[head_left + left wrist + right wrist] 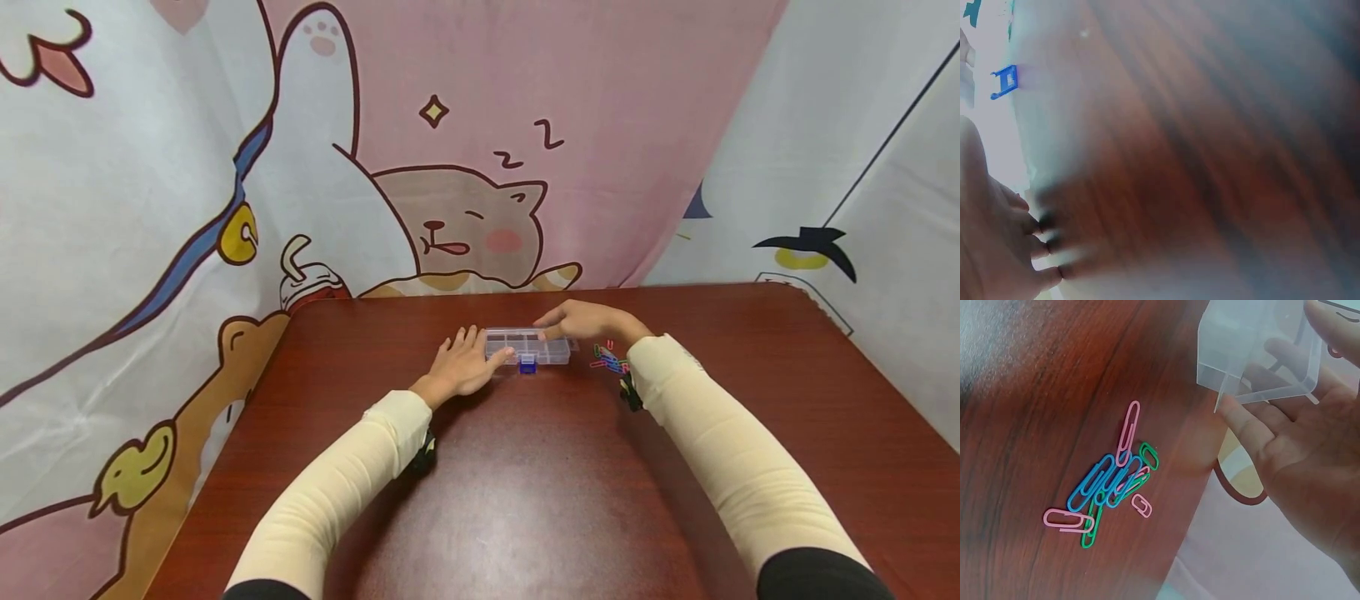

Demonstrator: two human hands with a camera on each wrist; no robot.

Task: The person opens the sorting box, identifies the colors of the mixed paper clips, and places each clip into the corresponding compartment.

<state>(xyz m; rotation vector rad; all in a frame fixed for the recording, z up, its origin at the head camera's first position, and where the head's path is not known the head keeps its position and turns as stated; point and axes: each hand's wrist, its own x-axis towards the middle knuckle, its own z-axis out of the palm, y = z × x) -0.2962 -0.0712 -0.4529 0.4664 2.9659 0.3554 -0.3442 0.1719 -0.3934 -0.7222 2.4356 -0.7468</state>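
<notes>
Okay, so the clear plastic box [555, 358] is set on the brown table [525, 475] near its far edge, between the two hands, with its blue latch [528, 365] turned toward the person. The paper clips [613, 363] are piled loose on the tabletop just off its right end.

The left hand [461, 364] is laid open against the left end, fingers stretched and spread, with the thumb reached over to the near left corner. On the other side, the right hand [588, 321] is brought over the far right part; the plastic seems to be pinched there between thumb and fingers, though whether lid or back wall is caught can't really be told.

Handling-wise, something very light and fairly stiff would be expected, thin-walled and kinda slick, so it could be skated across the tabletop pretty easily if it's only pushed from one side. Brittle at the hinge and latch too, probably, so those are best not yanked or twisted. A hold is better taken by the solid end walls, low down, with one end kept braced and any lid edge lifted gently near the middle.
</notes>
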